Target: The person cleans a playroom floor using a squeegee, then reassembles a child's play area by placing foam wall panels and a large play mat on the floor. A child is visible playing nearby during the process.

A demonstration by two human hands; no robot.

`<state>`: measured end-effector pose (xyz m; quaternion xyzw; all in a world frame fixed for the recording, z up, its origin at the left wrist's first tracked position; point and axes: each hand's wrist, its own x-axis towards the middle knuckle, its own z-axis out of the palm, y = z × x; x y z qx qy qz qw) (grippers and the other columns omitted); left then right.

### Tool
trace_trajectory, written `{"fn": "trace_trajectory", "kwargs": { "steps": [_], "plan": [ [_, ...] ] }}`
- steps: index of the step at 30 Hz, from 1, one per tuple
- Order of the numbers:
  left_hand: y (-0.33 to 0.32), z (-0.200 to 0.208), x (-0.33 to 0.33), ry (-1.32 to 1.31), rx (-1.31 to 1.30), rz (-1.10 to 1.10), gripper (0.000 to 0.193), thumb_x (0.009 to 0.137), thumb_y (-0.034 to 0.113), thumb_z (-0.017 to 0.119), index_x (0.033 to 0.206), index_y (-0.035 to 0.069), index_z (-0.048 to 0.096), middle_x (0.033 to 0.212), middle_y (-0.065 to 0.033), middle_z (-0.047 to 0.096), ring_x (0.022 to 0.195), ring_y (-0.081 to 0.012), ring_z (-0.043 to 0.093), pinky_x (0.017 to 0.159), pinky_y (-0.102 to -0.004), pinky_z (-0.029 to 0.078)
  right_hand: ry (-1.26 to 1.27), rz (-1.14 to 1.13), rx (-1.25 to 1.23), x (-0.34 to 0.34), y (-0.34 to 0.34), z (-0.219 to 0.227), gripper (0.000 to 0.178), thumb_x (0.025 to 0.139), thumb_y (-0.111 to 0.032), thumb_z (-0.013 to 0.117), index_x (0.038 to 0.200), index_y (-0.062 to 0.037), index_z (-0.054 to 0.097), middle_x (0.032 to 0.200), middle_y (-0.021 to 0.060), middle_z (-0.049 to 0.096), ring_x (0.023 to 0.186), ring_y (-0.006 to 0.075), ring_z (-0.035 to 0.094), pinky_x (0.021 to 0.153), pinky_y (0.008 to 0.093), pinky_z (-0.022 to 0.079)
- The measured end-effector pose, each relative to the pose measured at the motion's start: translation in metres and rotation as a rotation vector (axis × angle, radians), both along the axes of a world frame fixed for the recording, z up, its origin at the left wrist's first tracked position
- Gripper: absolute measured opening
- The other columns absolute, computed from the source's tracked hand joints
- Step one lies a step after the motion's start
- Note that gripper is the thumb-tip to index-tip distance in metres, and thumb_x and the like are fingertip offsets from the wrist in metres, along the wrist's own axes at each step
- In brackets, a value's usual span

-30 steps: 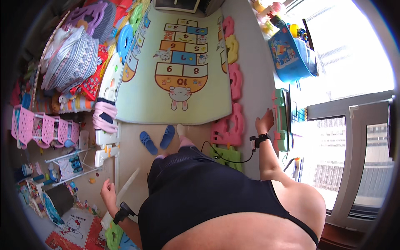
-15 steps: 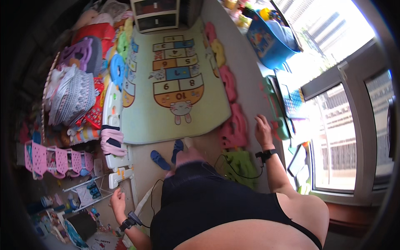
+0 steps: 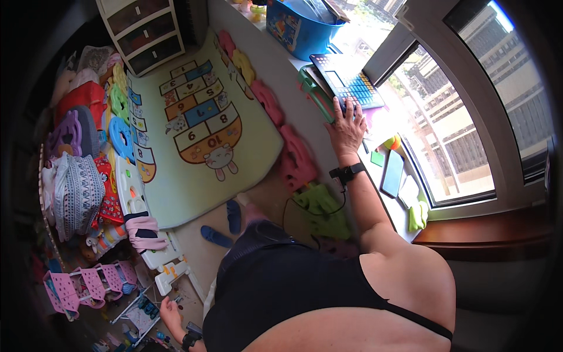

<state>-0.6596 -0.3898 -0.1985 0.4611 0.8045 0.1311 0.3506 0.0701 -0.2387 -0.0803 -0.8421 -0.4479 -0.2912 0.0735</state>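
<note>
My right hand [image 3: 347, 129] lies flat, fingers spread, on the near edge of a dark toy keyboard with coloured keys [image 3: 347, 81] that rests on the grey ledge [image 3: 281, 64] by the window. It holds nothing. A black band is on that wrist. My left hand [image 3: 170, 314] hangs low behind me near the floor, fingers loosely apart, empty, close to a pink plastic rack [image 3: 88, 284]. My blue slippers [image 3: 226, 223] stand at the near edge of a pale green hopscotch mat [image 3: 199, 123].
A blue tub of toys [image 3: 296, 26] stands on the ledge beyond the keyboard. Pink foam shapes [image 3: 296, 161] and a green one [image 3: 322, 205] lean along the ledge. Bags, foam tiles and toys pile up at left; a drawer unit [image 3: 146, 26] stands at the mat's far end.
The view has swung toward the window. My right hand has moved up from the foam shapes onto the toy keyboard on the ledge. My left hand stays low behind me.
</note>
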Motion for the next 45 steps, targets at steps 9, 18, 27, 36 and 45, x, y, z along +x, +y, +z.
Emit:
{"fn": "trace_trajectory", "kwargs": {
  "steps": [9, 18, 27, 36, 45],
  "plan": [
    [-0.018, -0.005, -0.005, -0.028, 0.086, -0.033, 0.034, 0.090, 0.007, 0.063, 0.124, 0.001, 0.059, 0.105, -0.0178, 0.068, 0.092, -0.0223, 0.067, 0.084, -0.0328, 0.052, 0.009, 0.038, -0.113, -0.001, 0.035, 0.016, 0.080, 0.069, -0.044, 0.079, 0.136, -0.0146, 0.047, 0.126, 0.0041, 0.049, 0.114, 0.0303, 0.046, 0.090, 0.0459, 0.044],
    [-0.092, -0.003, 0.015, 0.060, -0.068, 0.128, 0.034, 0.088, 0.011, 0.066, 0.120, 0.001, 0.062, 0.099, -0.0169, 0.070, 0.087, -0.0230, 0.068, 0.080, -0.0338, 0.053, 0.099, -0.012, -0.157, -0.001, 0.041, 0.021, 0.085, 0.066, -0.048, 0.079, 0.138, -0.0192, 0.044, 0.131, 0.0050, 0.044, 0.120, 0.0318, 0.043, 0.093, 0.0481, 0.045],
    [-0.060, -0.005, 0.030, -0.010, -0.026, 0.169, 0.036, 0.087, 0.012, 0.067, 0.122, 0.004, 0.062, 0.099, -0.0161, 0.070, 0.087, -0.0231, 0.068, 0.080, -0.0341, 0.053, 0.118, -0.028, -0.159, -0.006, 0.040, 0.020, 0.086, 0.068, -0.047, 0.080, 0.140, -0.0160, 0.044, 0.133, 0.0064, 0.042, 0.123, 0.0305, 0.041, 0.097, 0.0457, 0.046],
    [-0.013, -0.012, 0.031, 0.028, 0.033, 0.091, 0.035, 0.085, 0.011, 0.069, 0.118, 0.005, 0.064, 0.098, -0.0169, 0.071, 0.086, -0.0256, 0.069, 0.079, -0.0360, 0.054, 0.216, -0.032, -0.134, -0.009, 0.040, 0.027, 0.087, 0.068, -0.039, 0.080, 0.142, -0.0155, 0.040, 0.135, 0.0053, 0.040, 0.123, 0.0303, 0.040, 0.102, 0.0463, 0.042],
    [0.041, 0.019, 0.055, 0.010, 0.020, 0.059, 0.033, 0.084, 0.011, 0.069, 0.116, 0.004, 0.064, 0.098, -0.0162, 0.071, 0.086, -0.0254, 0.069, 0.080, -0.0359, 0.054, 0.085, -0.028, -0.054, -0.013, 0.090, 0.020, 0.092, 0.068, -0.030, 0.081, 0.146, -0.0177, 0.034, 0.146, 0.0079, 0.036, 0.136, 0.0291, 0.032, 0.113, 0.0479, 0.023]
  ]
}}
